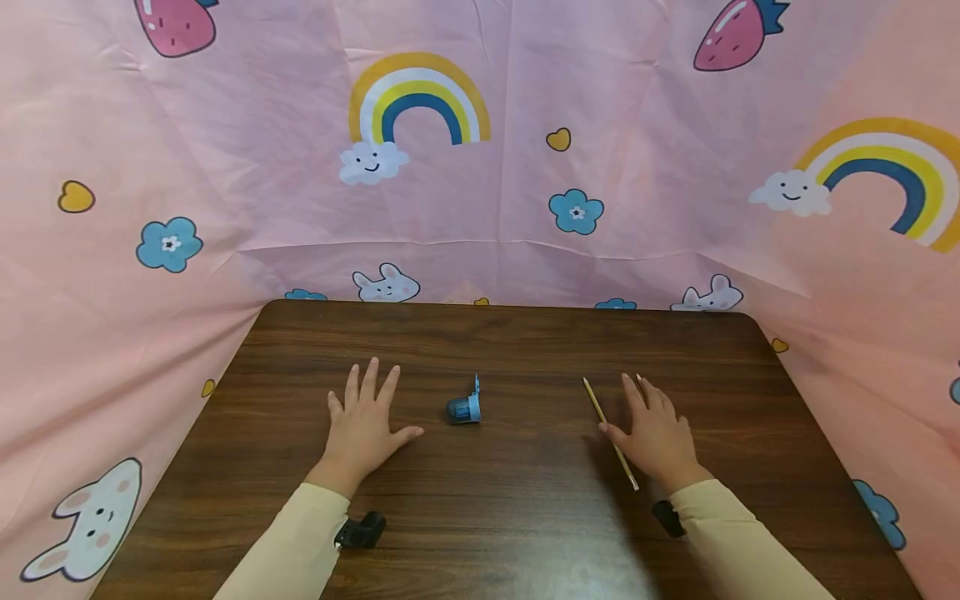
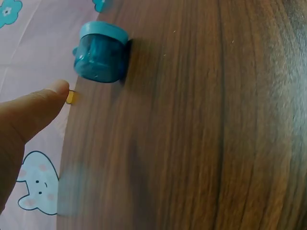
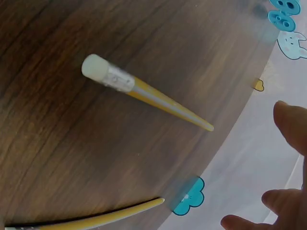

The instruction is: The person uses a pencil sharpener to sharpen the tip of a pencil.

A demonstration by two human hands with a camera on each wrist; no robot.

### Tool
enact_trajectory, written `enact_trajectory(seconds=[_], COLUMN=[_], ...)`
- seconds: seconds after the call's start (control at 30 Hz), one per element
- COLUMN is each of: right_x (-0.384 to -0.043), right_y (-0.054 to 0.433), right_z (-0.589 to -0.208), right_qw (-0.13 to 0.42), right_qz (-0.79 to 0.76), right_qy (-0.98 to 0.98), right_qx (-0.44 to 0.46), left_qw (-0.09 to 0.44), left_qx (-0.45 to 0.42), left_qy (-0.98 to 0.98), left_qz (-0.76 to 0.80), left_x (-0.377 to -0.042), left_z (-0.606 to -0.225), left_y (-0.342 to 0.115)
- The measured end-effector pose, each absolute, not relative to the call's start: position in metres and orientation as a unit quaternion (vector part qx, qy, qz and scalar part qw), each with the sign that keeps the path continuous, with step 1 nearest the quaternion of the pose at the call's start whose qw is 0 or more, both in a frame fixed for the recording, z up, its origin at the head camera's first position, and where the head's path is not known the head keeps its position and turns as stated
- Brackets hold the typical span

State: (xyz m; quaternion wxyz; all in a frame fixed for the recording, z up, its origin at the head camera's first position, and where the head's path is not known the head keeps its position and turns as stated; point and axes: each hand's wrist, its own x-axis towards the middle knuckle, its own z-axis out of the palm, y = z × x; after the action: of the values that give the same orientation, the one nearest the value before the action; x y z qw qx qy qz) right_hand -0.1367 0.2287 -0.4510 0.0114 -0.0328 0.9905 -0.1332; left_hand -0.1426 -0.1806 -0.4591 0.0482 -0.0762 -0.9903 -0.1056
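Observation:
My left hand [image 1: 360,432] is held with its fingers spread over the dark wooden table, holding nothing. Right of its thumb, a blue pencil sharpener [image 1: 463,408] with a see-through shavings container lies on its side, lid flipped up. The left wrist view shows that sharpener [image 2: 100,55] beyond the thumb [image 2: 41,105], apart from it. My right hand [image 1: 658,435], fingers loosely extended, hovers over two yellow pencils. One pencil [image 1: 596,406] passes beneath the thumb, its white eraser [image 3: 95,68] towards me. The other pencil [image 3: 108,219] is mostly hidden under the hand in the head view.
The table [image 1: 510,533] has rounded far corners. Pink cloth [image 1: 285,167] printed with rainbows, flowers and rabbits hangs behind it and along both sides. Small black devices, such as the left one [image 1: 362,531], are strapped at both wrists.

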Motion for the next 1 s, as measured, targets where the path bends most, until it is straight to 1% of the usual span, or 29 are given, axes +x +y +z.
enact_trajectory(seconds=[0.13, 0.27, 0.6, 1.0], right_x=[-0.137, -0.139, -0.142, -0.141], right_y=[0.227, 0.226, 0.225, 0.223], right_z=[-0.453, -0.455, -0.458, -0.463], right_qw=[0.014, 0.021, 0.064, 0.071], right_qz=[-0.137, -0.151, -0.185, -0.203], right_qy=[0.990, 0.988, 0.981, 0.977], right_qx=[-0.030, -0.023, 0.016, 0.014], left_qw=[0.052, 0.043, 0.024, 0.025], left_qx=[-0.081, -0.080, -0.091, -0.131], left_qy=[-0.988, -0.986, -0.977, -0.967], left_qz=[-0.118, -0.137, -0.190, -0.216], left_x=[-0.143, -0.146, -0.156, -0.163], left_z=[-0.463, -0.467, -0.470, -0.474], left_y=[-0.177, -0.177, -0.170, -0.153])
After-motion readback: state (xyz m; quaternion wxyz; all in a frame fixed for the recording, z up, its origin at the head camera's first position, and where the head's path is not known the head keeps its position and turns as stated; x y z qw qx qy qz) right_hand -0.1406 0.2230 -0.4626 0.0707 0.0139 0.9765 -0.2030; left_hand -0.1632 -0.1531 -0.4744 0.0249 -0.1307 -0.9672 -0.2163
